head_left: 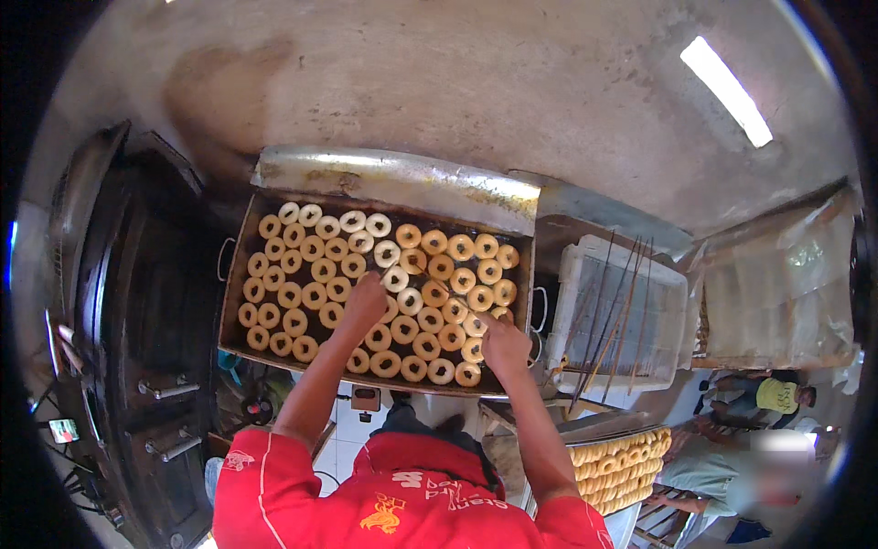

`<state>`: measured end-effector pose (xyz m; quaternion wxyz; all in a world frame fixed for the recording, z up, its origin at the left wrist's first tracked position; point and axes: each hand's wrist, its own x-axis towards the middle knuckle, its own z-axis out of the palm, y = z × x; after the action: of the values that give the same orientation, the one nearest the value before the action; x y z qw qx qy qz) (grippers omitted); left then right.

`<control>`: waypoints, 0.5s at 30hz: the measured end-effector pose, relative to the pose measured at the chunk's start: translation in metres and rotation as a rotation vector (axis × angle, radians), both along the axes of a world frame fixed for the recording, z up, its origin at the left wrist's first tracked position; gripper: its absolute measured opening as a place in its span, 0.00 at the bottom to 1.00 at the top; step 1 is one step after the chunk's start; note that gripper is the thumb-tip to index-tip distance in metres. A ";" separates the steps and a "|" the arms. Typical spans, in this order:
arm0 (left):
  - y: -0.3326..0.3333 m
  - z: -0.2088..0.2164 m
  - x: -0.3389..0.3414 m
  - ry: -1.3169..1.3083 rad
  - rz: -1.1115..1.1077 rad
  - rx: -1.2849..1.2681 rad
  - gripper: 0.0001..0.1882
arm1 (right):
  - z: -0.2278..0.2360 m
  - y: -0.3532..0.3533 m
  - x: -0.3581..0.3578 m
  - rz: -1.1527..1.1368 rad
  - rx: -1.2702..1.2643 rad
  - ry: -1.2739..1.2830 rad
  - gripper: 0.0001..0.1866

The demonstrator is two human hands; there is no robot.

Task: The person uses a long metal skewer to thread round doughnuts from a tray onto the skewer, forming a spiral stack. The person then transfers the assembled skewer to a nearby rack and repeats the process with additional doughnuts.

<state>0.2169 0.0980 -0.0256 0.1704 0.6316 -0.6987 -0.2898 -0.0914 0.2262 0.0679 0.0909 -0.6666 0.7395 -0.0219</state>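
Observation:
A wide rectangular metal pan [227,302] holds many ring doughnuts in dark oil. Paler rings, such as a doughnut [378,224], lie in a band from the far left to the middle; those at right, like another doughnut [460,246], look more golden. My left hand [368,300] is closed above the pan's middle, next to a pale ring. A thin stick seems to stick out from its fingers. Over the near right part, my right hand [506,346] is also closed, with a thin stick pointing toward the doughnuts. Both sticks are hard to see against the rings.
Right of the pan stands a white plastic crate [681,316] with several long thin sticks [622,320] across it. Nearer, finished doughnuts [622,462] sit in rows. A black oven-like cabinet [155,320] is at left, plastic sheeting [773,293] at far right. People [722,471] are at lower right.

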 end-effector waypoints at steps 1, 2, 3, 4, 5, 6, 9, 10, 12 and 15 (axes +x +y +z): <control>0.007 0.016 0.007 0.005 0.031 0.039 0.13 | -0.002 0.000 -0.002 0.007 0.005 0.010 0.22; 0.012 0.023 0.018 0.009 0.074 0.073 0.14 | 0.007 -0.002 0.001 0.009 0.027 0.013 0.23; 0.018 0.001 0.031 0.045 0.168 -0.117 0.15 | 0.020 -0.007 0.007 0.023 0.045 0.014 0.24; 0.011 -0.010 0.038 0.032 0.186 -0.150 0.15 | 0.031 -0.010 0.011 0.030 0.070 0.019 0.25; -0.004 -0.016 0.043 0.020 0.207 -0.188 0.16 | 0.040 -0.021 0.019 0.066 0.030 0.003 0.25; -0.010 -0.020 0.041 0.011 0.210 -0.207 0.16 | 0.031 -0.025 0.020 0.089 0.023 -0.004 0.25; -0.035 -0.055 0.025 -0.075 0.113 -0.073 0.14 | -0.011 -0.045 0.027 0.176 -0.025 -0.036 0.25; -0.040 -0.053 0.022 -0.116 0.057 -0.120 0.12 | -0.004 -0.044 0.031 0.139 -0.004 -0.054 0.25; -0.015 -0.044 0.023 -0.003 0.144 -0.125 0.11 | 0.023 -0.029 0.035 0.062 0.043 -0.090 0.24; 0.027 -0.019 0.019 0.002 0.169 -0.074 0.11 | 0.035 0.012 0.007 0.055 0.116 -0.021 0.23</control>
<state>0.2358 0.1247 -0.0445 0.2182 0.6812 -0.6530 -0.2488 -0.0845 0.2386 0.1025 0.1379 -0.6801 0.7198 0.0164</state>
